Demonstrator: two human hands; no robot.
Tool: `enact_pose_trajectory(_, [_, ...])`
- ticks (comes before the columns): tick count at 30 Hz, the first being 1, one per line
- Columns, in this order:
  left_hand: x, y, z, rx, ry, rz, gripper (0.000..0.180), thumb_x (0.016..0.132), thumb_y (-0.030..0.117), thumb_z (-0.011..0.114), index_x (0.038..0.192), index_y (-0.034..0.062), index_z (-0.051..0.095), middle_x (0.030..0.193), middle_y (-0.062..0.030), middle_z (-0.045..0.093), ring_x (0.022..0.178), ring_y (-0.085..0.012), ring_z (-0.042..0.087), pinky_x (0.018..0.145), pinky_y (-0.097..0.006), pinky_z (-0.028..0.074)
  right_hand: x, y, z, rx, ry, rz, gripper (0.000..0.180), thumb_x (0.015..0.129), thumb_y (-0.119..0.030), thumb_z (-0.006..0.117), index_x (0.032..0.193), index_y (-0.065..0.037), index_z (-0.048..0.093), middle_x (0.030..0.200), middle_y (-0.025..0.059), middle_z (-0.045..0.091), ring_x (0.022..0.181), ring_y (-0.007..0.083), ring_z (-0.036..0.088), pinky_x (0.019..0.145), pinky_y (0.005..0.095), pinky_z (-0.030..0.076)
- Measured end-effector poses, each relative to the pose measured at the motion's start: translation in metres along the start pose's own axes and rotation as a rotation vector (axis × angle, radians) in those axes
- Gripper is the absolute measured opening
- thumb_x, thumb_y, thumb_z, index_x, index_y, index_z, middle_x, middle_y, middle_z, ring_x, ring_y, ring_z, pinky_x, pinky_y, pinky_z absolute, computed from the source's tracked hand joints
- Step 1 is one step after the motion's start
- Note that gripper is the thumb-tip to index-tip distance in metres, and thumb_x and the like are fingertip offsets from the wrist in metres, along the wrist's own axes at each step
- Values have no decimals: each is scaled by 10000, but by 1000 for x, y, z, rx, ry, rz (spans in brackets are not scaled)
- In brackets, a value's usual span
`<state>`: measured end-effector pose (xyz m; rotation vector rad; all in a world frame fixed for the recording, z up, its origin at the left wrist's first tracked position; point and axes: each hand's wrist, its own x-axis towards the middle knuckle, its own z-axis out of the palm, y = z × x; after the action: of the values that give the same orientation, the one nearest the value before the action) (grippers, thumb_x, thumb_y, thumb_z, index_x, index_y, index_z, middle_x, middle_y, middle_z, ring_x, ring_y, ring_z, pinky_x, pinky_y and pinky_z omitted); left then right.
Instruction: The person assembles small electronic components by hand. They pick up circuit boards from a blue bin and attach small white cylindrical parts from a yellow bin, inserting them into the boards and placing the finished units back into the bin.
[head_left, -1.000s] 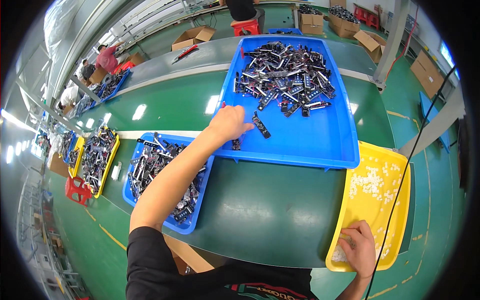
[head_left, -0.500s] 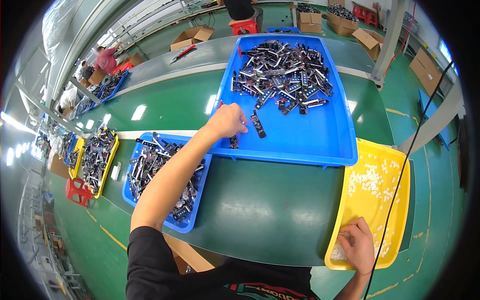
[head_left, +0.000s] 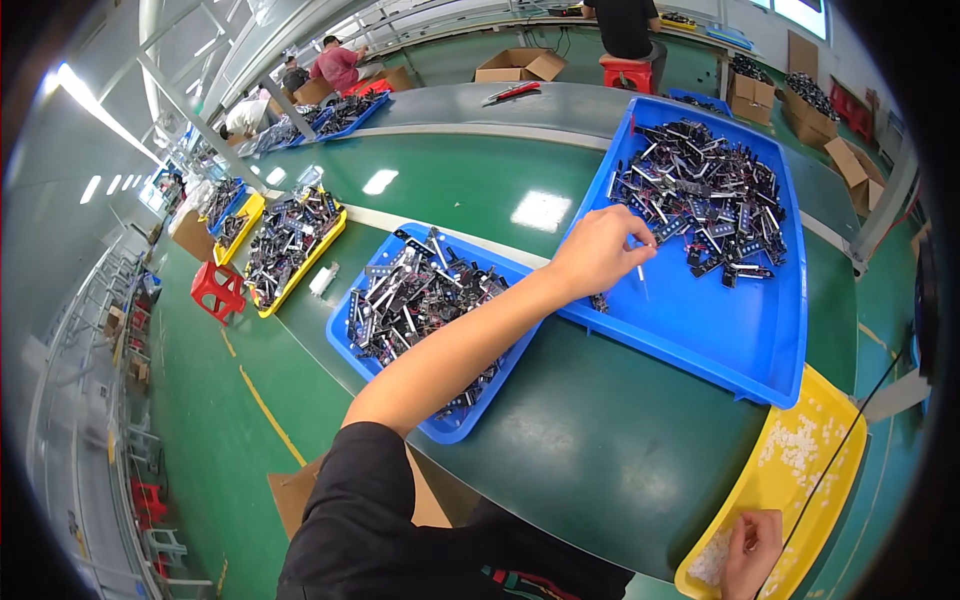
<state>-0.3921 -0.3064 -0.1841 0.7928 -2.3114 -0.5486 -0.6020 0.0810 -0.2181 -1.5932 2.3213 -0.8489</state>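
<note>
My left hand [head_left: 608, 250] is over the near left part of a large blue tray [head_left: 690, 345], thumb and fingers pinched together. A thin pale piece [head_left: 642, 282], blurred, hangs below the fingertips; its kind is unclear. A heap of small black strip-shaped modules [head_left: 715, 200] with pale parts and thin wires fills the tray's far side. A few more dark pieces [head_left: 599, 302] lie under my left wrist. In the near end of a yellow tray [head_left: 745, 500], my right hand [head_left: 752, 550] has its fingers curled together beside small white parts [head_left: 712, 560]. What they hold is hidden.
A smaller blue tray [head_left: 455, 435] heaped with modules stands under my left forearm. Beyond it are a yellow tray [head_left: 335, 232] and a red stool [head_left: 217, 290]. A black cable [head_left: 838, 470] crosses the yellow tray at right. Red-handled pliers [head_left: 515, 92] lie farther back; other people sit beyond.
The view has swung left, so the scene sits farther right. The dark module that hung flat below my left fingers now shows only as a thin pale streak. My right hand remains in the yellow tray.
</note>
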Motion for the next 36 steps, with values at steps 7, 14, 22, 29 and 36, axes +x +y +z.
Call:
enact_pose_trajectory(7, [-38, 83, -19, -752, 184, -175, 180, 856, 68, 701, 1001, -38, 702, 905, -73, 691, 772, -105, 619, 675, -254, 491, 8, -13, -2, 20, 267, -6, 189, 911, -129, 636, 1045, 3, 656, 913, 133, 648, 763, 234, 592, 657, 325, 473])
enact_pose_trajectory(14, [-114, 124, 11, -991, 104, -197, 260, 877, 5, 648, 1134, -27, 673, 918, -112, 655, 827, -155, 635, 723, -252, 487, 24, -40, 15, 596, 397, -23, 128, 840, 119, 578, 940, 39, 590, 904, 77, 544, 807, 135, 525, 711, 217, 423])
enact_pose_trajectory(22, [-146, 126, 50, -1391, 40, -266, 349, 839, -2, 683, 1178, -63, 625, 829, -134, 642, 753, -230, 659, 646, -317, 534, 53, -102, 32, 846, 234, -101, 165, 761, 93, 702, 905, 12, 710, 886, 103, 669, 677, 119, 586, 560, 212, 429])
enact_pose_trajectory(29, [-147, 133, 53, -1366, 88, -152, 241, 738, -153, 720, 960, -90, 649, 869, -191, 676, 800, -226, 686, 691, -308, 580, 51, -106, 42, 1086, 156, -76, 173, 837, 70, 669, 1001, 13, 674, 920, 82, 611, 628, 73, 514, 569, 211, 409])
enact_pose_trajectory(36, [-150, 129, 42, -1165, 45, -217, 192, 727, -134, 740, 902, -78, 683, 892, -192, 680, 788, -227, 681, 674, -295, 570, 52, -109, 47, 1167, 108, -79, 181, 838, 82, 660, 1006, 17, 668, 933, 90, 615, 682, 78, 541, 587, 217, 422])
